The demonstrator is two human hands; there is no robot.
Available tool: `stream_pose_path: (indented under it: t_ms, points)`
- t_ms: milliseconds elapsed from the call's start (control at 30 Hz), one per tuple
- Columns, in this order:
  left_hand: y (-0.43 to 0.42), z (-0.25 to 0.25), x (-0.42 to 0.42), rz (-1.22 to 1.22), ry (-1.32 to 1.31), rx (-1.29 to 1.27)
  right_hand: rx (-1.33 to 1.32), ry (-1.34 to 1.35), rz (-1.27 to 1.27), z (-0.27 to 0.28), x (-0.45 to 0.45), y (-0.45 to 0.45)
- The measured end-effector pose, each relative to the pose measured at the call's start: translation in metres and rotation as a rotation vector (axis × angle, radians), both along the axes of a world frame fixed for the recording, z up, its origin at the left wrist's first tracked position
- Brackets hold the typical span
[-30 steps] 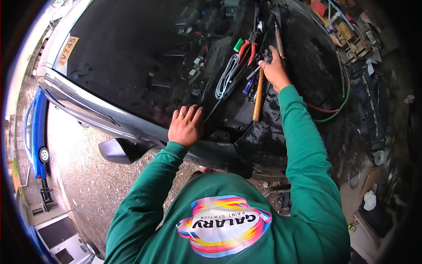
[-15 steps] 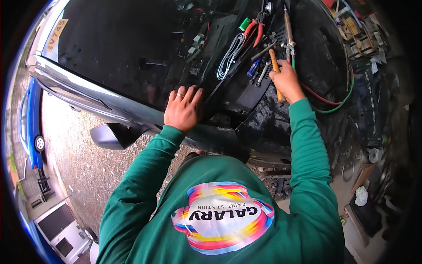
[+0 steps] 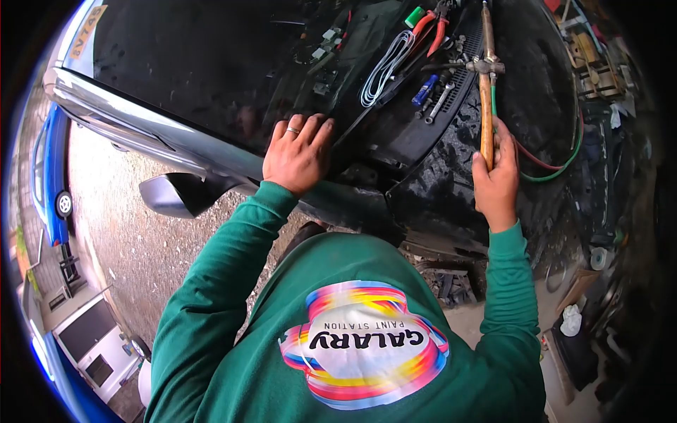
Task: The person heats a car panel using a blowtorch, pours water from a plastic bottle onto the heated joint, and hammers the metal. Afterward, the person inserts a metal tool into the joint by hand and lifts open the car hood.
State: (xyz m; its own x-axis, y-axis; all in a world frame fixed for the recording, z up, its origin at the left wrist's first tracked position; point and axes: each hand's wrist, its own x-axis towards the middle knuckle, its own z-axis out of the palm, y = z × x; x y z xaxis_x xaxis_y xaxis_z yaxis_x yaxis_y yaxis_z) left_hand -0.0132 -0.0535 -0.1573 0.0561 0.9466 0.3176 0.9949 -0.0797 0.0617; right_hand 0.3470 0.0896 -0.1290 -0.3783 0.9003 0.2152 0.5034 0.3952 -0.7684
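In my right hand (image 3: 499,180) I grip a hammer (image 3: 486,106) by the lower end of its wooden handle. Its metal head points away from me, above the dusty dark hood (image 3: 451,158) of a car. My left hand (image 3: 299,156) lies with fingers stretched out on the lower edge of the windshield (image 3: 197,70). Between the hands, farther off, are a blue-handled tool (image 3: 425,90), a wrench (image 3: 441,103), a coil of pale cable (image 3: 386,67) and red-handled pliers (image 3: 438,35). A brass-coloured torch (image 3: 488,32) lies behind the hammer head, partly covered by it.
Green and red hoses (image 3: 568,169) curve across the hood at the right. The side mirror (image 3: 173,196) juts out at the left. Beyond it stand gravel ground (image 3: 141,233) and a blue car (image 3: 51,176). Assorted parts and a white crumpled bag (image 3: 571,321) lie at the right.
My right hand has moved right with the hammer, whose handle now points straight away from me. My view has shifted slightly. The left hand stays on the windshield edge.
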Motion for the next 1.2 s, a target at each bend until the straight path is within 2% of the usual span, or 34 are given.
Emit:
stream_pose_path:
  t_ms: [67,167,233,333,367,467,500,567,700,733,800,900,967,1000,1100,1167,1200]
  points:
    - [0.0,-0.002,0.0,-0.007,-0.027,-0.005,-0.3,0.099,0.127,0.013,0.0,-0.03]
    - [0.0,0.001,0.0,-0.008,-0.03,0.017,-0.488,-0.05,0.573,0.038,-0.008,-0.056]
    - [0.001,0.001,0.0,-0.009,-0.034,0.014,-0.401,-0.143,0.711,0.018,-0.009,-0.069]
    - [-0.001,0.001,-0.001,-0.002,-0.032,0.003,-0.308,-0.075,0.61,0.011,-0.018,-0.075]
    - [-0.001,0.001,-0.001,-0.002,-0.032,-0.007,-0.311,-0.075,0.615,0.013,-0.021,-0.075]
    - [0.0,0.004,0.0,0.0,-0.008,0.009,-0.415,0.044,0.424,0.019,-0.028,-0.077]
    - [0.0,0.004,0.0,0.001,-0.008,0.007,-0.417,0.043,0.424,0.015,-0.029,-0.078]
    - [0.0,0.004,0.0,0.001,0.003,0.005,-0.361,-0.07,0.666,0.006,-0.031,-0.077]
    - [0.0,0.002,-0.001,-0.007,-0.01,0.015,-0.487,-0.154,0.735,0.02,-0.034,-0.054]
    - [0.0,0.002,0.0,-0.008,-0.014,0.011,-0.338,-0.076,0.657,0.021,-0.039,-0.053]
    - [0.001,0.002,0.0,-0.004,-0.021,0.005,-0.325,-0.011,0.572,0.024,-0.045,-0.057]
    - [-0.001,0.001,-0.001,-0.011,-0.027,0.01,-0.302,0.031,0.587,0.008,-0.041,-0.069]
    - [0.0,0.0,0.0,0.006,-0.035,0.018,-0.503,-0.11,0.71,0.003,-0.032,-0.075]
    - [0.001,0.0,0.0,0.007,-0.037,0.019,-0.502,-0.112,0.71,0.007,-0.032,-0.072]
    - [-0.003,0.0,0.001,0.009,-0.05,0.013,-0.485,-0.126,0.678,0.015,-0.037,-0.069]
    - [0.0,0.001,0.0,0.004,-0.044,0.035,-0.338,0.03,0.495,0.012,-0.047,-0.075]
    - [0.0,0.0,0.0,0.002,-0.043,0.036,-0.322,0.05,0.522,0.004,-0.048,-0.079]
